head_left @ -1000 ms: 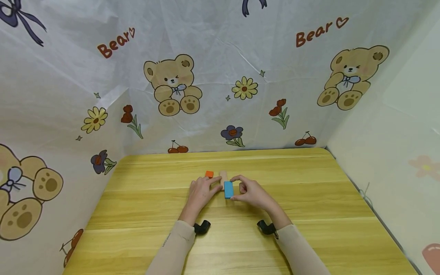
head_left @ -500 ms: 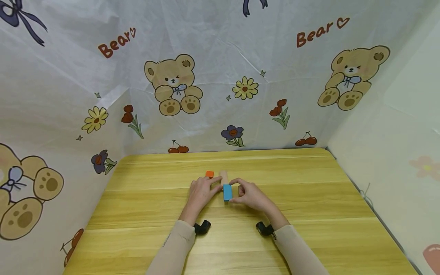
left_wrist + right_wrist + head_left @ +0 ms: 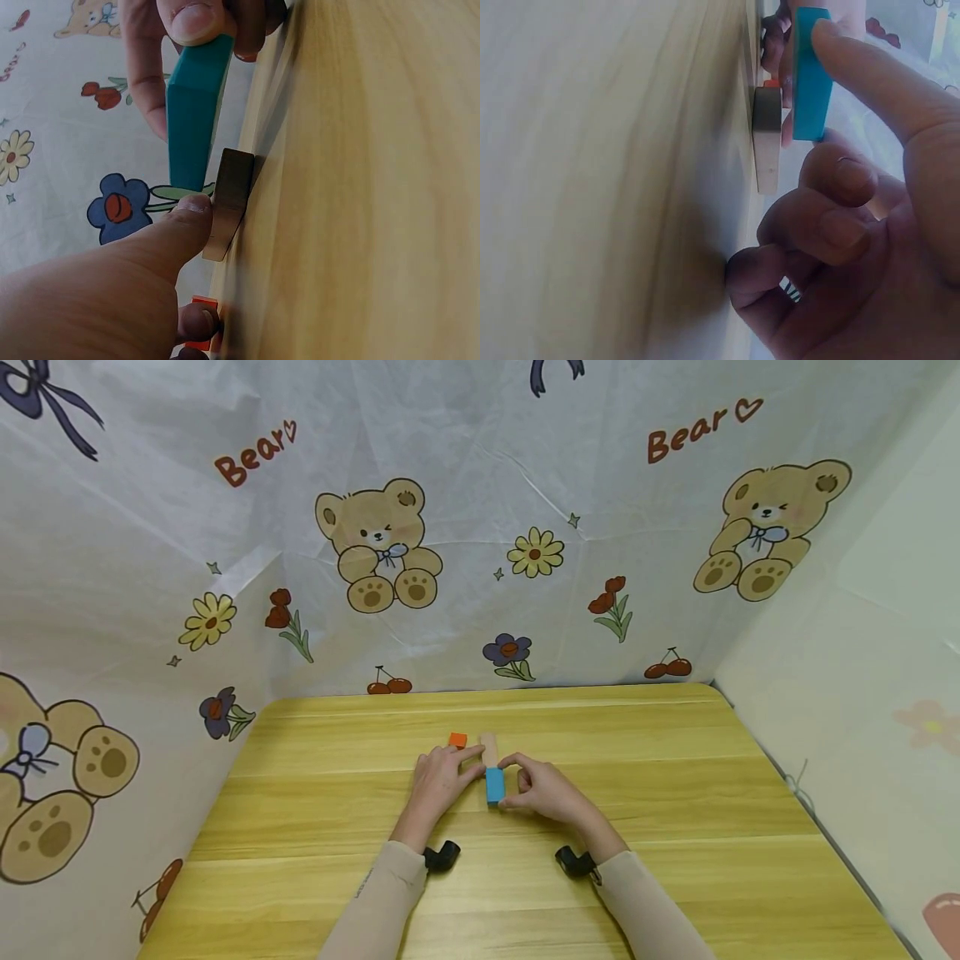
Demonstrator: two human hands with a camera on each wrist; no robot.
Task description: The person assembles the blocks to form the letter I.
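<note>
My right hand [image 3: 551,789] pinches a blue rectangular block [image 3: 495,785] by its two short ends, between thumb and index finger. The left wrist view shows this blue block [image 3: 193,120] held up off the table. Just beyond it, a pale wooden block [image 3: 489,750] lies on the tabletop; the right wrist view shows the wooden block [image 3: 767,135] lower than the blue one. My left hand [image 3: 437,782] rests beside the wooden block's left side, thumb and index finger extended toward it. Whether they touch it is unclear. Past the left fingers sits a small orange block [image 3: 458,740].
Yellow wood-grain table [image 3: 315,827] spreads around both hands. A white bear-print cloth [image 3: 465,635] hangs behind its far edge and along the left. Black wrist cameras sit at both sleeve cuffs. A pale wall [image 3: 885,693] stands to the right.
My right hand has drawn the blue block slightly toward me and left, exposing more of the wooden block. The left hand and the orange block have stayed put.
</note>
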